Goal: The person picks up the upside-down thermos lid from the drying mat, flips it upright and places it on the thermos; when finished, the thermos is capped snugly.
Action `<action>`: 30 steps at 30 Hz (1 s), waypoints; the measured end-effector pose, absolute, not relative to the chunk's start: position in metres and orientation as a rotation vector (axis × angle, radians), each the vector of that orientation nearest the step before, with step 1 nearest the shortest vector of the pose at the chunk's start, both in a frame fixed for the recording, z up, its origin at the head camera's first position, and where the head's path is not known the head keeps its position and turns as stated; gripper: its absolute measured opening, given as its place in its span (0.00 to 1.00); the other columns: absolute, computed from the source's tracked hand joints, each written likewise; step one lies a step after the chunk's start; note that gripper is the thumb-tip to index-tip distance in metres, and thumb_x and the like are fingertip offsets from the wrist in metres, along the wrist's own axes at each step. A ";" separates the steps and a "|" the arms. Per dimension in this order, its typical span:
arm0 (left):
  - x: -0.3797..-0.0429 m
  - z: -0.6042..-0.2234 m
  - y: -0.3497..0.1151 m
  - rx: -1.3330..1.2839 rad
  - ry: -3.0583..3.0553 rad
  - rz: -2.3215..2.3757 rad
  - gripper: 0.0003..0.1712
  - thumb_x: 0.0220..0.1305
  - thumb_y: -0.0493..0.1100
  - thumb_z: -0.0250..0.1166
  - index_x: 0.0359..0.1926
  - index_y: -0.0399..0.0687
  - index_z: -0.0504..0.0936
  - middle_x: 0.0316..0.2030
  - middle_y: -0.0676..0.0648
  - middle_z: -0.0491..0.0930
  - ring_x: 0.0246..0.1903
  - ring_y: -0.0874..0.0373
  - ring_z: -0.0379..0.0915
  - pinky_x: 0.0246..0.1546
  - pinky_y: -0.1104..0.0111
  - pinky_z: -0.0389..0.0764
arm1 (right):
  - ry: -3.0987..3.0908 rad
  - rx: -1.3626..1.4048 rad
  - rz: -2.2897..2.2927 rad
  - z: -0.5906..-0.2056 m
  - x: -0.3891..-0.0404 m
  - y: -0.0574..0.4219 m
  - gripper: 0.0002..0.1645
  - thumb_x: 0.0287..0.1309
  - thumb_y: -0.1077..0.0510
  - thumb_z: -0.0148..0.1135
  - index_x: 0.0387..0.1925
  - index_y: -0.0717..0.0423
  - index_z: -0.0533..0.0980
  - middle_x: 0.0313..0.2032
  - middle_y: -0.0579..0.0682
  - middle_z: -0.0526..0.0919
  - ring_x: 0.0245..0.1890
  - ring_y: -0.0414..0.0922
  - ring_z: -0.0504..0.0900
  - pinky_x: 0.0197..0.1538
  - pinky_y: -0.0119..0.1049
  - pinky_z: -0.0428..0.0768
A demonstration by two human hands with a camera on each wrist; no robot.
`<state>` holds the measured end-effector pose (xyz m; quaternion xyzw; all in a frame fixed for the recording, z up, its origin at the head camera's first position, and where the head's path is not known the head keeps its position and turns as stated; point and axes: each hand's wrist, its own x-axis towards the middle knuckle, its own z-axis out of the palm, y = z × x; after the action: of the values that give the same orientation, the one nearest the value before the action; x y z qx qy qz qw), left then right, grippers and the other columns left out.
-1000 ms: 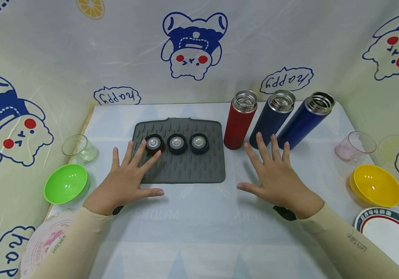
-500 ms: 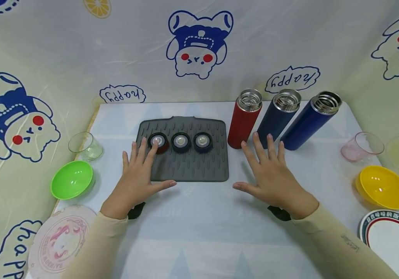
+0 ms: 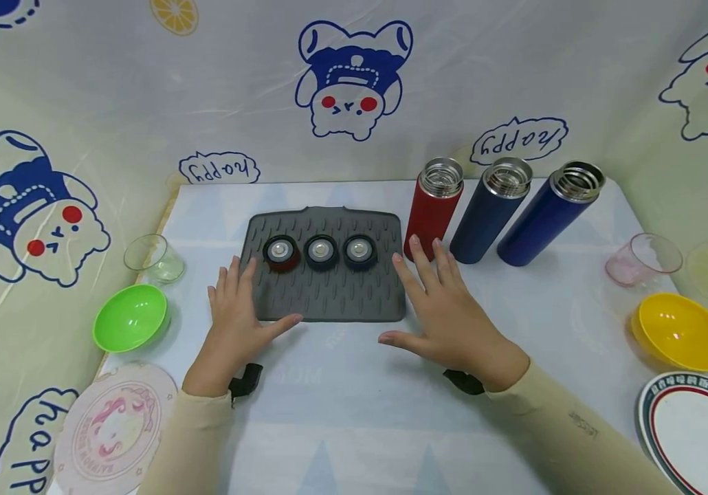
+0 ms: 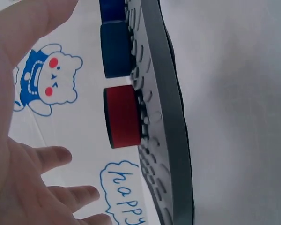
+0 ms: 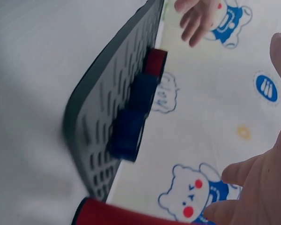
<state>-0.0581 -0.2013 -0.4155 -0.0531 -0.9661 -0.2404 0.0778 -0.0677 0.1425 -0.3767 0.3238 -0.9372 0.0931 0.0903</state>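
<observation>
1. Movement, head view: we find the right hand (image 3: 443, 316) shifted toward the grey mat (image 3: 329, 297) and the left hand (image 3: 235, 326) off the red lid (image 3: 280, 251), leaving it unobstructed; both hands spread, holding nothing.
2. Left wrist view: we see the red lid on the mat, apart from the left hand.
3. Right wrist view: we note the blue lids (image 5: 128, 134) apart from the right hand; contact with the red bottle (image 5: 117, 214), we cannot tell.

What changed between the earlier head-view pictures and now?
The right hand moved left, away from the blue bottles, toward the gray mat and red bottle. The left hand drew back from the red lid. Nothing was taken hold of or let go. Lids, mat and bottles stayed put.
</observation>
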 end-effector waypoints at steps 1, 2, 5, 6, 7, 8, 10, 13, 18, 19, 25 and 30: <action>-0.059 -0.416 -0.202 -0.160 -2.882 -0.725 0.67 0.41 0.73 0.68 0.72 0.44 0.47 0.70 0.34 0.40 0.68 0.39 0.27 0.61 0.39 0.31 | -2.779 0.972 0.281 -0.376 -0.068 0.140 0.66 0.43 0.16 0.44 0.73 0.51 0.44 0.72 0.54 0.30 0.68 0.64 0.32 0.65 0.60 0.40; -0.059 -0.415 -0.203 -0.164 -2.870 -0.736 0.66 0.42 0.72 0.68 0.72 0.43 0.48 0.70 0.34 0.41 0.68 0.39 0.28 0.61 0.40 0.31 | -2.772 0.983 0.285 -0.375 -0.068 0.137 0.66 0.44 0.16 0.44 0.73 0.52 0.45 0.72 0.54 0.30 0.68 0.64 0.32 0.65 0.60 0.40; -0.064 -0.411 -0.202 -0.171 -2.833 -0.786 0.62 0.47 0.68 0.68 0.72 0.43 0.48 0.69 0.34 0.43 0.68 0.40 0.29 0.61 0.40 0.33 | -2.757 1.002 0.293 -0.373 -0.069 0.130 0.65 0.44 0.16 0.44 0.73 0.52 0.46 0.72 0.54 0.30 0.68 0.63 0.33 0.65 0.60 0.41; -0.067 -0.409 -0.202 -0.165 -2.822 -0.813 0.60 0.49 0.67 0.67 0.72 0.43 0.48 0.69 0.35 0.43 0.68 0.41 0.30 0.62 0.41 0.34 | -2.757 1.008 0.296 -0.373 -0.069 0.129 0.65 0.44 0.16 0.44 0.73 0.52 0.46 0.72 0.54 0.30 0.68 0.63 0.32 0.65 0.61 0.41; -0.070 -0.407 -0.201 -0.157 -2.813 -0.847 0.59 0.50 0.65 0.67 0.72 0.43 0.47 0.69 0.35 0.44 0.69 0.41 0.30 0.62 0.42 0.36 | -2.757 1.011 0.296 -0.373 -0.070 0.127 0.65 0.44 0.16 0.44 0.73 0.52 0.46 0.72 0.54 0.30 0.68 0.62 0.32 0.65 0.61 0.42; -0.073 -0.405 -0.200 -0.141 -2.810 -0.873 0.58 0.52 0.64 0.67 0.72 0.43 0.47 0.69 0.36 0.45 0.69 0.42 0.30 0.63 0.43 0.37 | -2.759 1.017 0.301 -0.373 -0.070 0.125 0.65 0.44 0.16 0.44 0.73 0.52 0.46 0.72 0.54 0.30 0.68 0.62 0.31 0.64 0.61 0.42; -0.081 -0.402 -0.197 -0.109 -2.801 -0.918 0.56 0.53 0.62 0.67 0.72 0.44 0.48 0.69 0.37 0.47 0.69 0.43 0.32 0.63 0.45 0.42 | -2.765 1.022 0.306 -0.374 -0.071 0.123 0.65 0.44 0.16 0.43 0.73 0.51 0.45 0.72 0.54 0.29 0.68 0.61 0.30 0.64 0.61 0.42; -0.095 -0.400 -0.193 -0.064 -2.802 -0.950 0.54 0.53 0.58 0.69 0.71 0.42 0.51 0.68 0.38 0.52 0.68 0.44 0.39 0.63 0.47 0.51 | -2.780 1.017 0.303 -0.377 -0.072 0.120 0.65 0.44 0.15 0.42 0.73 0.49 0.43 0.72 0.53 0.28 0.68 0.59 0.28 0.64 0.62 0.41; -0.117 -0.406 -0.189 0.010 -2.819 -0.959 0.53 0.49 0.53 0.74 0.69 0.39 0.56 0.66 0.38 0.58 0.65 0.44 0.50 0.61 0.51 0.58 | -2.783 1.031 0.310 -0.382 -0.074 0.114 0.65 0.44 0.15 0.41 0.73 0.48 0.41 0.72 0.53 0.28 0.68 0.61 0.29 0.64 0.63 0.42; -0.121 -0.408 -0.188 0.029 -2.821 -0.963 0.53 0.48 0.52 0.74 0.69 0.39 0.56 0.65 0.38 0.59 0.65 0.44 0.52 0.61 0.51 0.59 | -2.781 1.038 0.312 -0.382 -0.075 0.112 0.65 0.43 0.15 0.41 0.73 0.48 0.41 0.72 0.53 0.28 0.68 0.61 0.29 0.64 0.63 0.43; -0.131 -0.418 -0.182 0.157 -2.827 -0.992 0.53 0.47 0.49 0.76 0.69 0.39 0.57 0.64 0.38 0.60 0.64 0.45 0.55 0.60 0.54 0.62 | -2.763 1.074 0.312 -0.385 -0.080 0.102 0.66 0.42 0.14 0.40 0.73 0.47 0.37 0.72 0.53 0.29 0.68 0.60 0.28 0.64 0.62 0.42; -0.134 -0.420 -0.182 0.220 -2.799 -1.008 0.50 0.47 0.47 0.76 0.67 0.38 0.61 0.62 0.38 0.65 0.62 0.45 0.59 0.59 0.54 0.63 | -2.761 1.067 0.316 -0.387 -0.083 0.098 0.67 0.42 0.14 0.39 0.73 0.48 0.39 0.72 0.52 0.29 0.68 0.59 0.28 0.64 0.61 0.41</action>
<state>-0.1337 -0.1825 -0.4204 0.0735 -0.9354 -0.3368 0.0793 -0.0827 0.0982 -0.3868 0.3571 -0.9244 0.1057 0.0823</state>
